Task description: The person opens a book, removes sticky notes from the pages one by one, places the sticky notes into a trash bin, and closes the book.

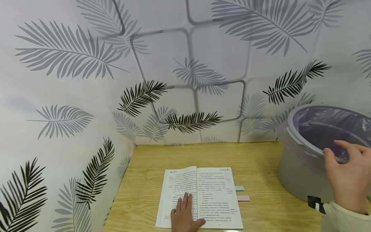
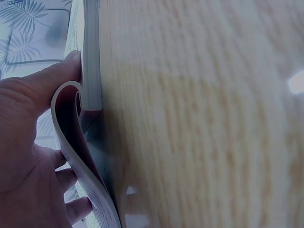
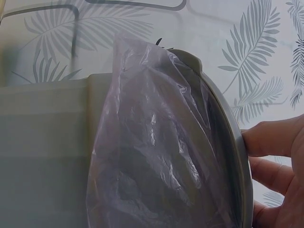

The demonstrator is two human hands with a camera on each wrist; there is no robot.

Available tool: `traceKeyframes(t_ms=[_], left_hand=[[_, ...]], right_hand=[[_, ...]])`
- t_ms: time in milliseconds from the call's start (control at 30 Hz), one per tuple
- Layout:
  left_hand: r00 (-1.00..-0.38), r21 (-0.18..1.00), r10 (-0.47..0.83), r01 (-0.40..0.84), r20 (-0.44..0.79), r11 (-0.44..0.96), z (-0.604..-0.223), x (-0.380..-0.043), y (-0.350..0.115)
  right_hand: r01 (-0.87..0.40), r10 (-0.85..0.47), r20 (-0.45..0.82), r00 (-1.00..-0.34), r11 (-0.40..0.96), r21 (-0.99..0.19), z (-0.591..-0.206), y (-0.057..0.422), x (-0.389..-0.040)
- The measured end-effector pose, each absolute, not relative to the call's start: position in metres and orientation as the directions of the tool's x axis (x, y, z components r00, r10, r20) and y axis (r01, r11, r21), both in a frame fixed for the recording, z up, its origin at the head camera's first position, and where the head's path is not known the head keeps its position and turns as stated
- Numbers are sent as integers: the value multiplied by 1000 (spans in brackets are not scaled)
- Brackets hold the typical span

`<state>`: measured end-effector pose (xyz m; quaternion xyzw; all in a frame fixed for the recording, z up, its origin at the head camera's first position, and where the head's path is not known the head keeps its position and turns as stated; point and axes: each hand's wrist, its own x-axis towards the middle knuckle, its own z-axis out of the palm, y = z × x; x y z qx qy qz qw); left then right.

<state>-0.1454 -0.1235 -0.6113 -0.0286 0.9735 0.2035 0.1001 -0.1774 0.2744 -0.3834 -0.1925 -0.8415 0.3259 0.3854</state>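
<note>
An open book (image 1: 214,193) with printed text lies on the wooden table. My left hand (image 1: 185,214) rests on its left page, the fingers pointing up the page and the thumb reaching across the fold onto the right page. From the left wrist view, the thumb (image 2: 57,78) presses beside the fold, where the pages curve up. On the right, a grey bin (image 1: 298,174) stands lined with a thin purple plastic bag (image 3: 147,137) folded over its rim. My right hand (image 1: 350,174) is at the near rim, thumb and forefinger apart, with nothing visible between them.
Blue and pink tabs (image 1: 242,198) stick out from the book's right edge. Behind the wooden table (image 1: 258,161) hangs a leaf-patterned covering (image 1: 162,64), which also runs along the left side. A black strap (image 1: 316,204) is at the right wrist.
</note>
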Motion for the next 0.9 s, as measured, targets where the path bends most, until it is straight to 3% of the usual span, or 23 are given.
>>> traceKeyframes(t_ms=[233, 300, 467, 633, 767, 900], left_hand=[[-977, 386, -26, -108, -212, 916, -611, -146, -123], [-977, 385, -25, -108, -213, 917, -611, -146, -123], [-977, 391, -16, -100, -210, 915, -611, -145, -123], [-977, 390, -15, -99, -211, 915, -611, -145, -123], [-977, 388, -17, -101, -214, 916, -612, -145, -123], [-976, 386, -20, -105, -217, 916, -612, -146, -123]], right_hand=[[24, 572, 558, -601, 711, -702, -383, 273, -177], [-39, 576, 600, -555, 703, -710, -380, 268, -175], [-241, 571, 742, -352, 711, -661, -381, 258, -175], [-341, 537, 818, -207, 744, -575, -382, 241, -173], [-417, 528, 838, -139, 736, -533, -382, 219, -169], [-473, 514, 846, -143, 715, -515, -385, 200, -165]])
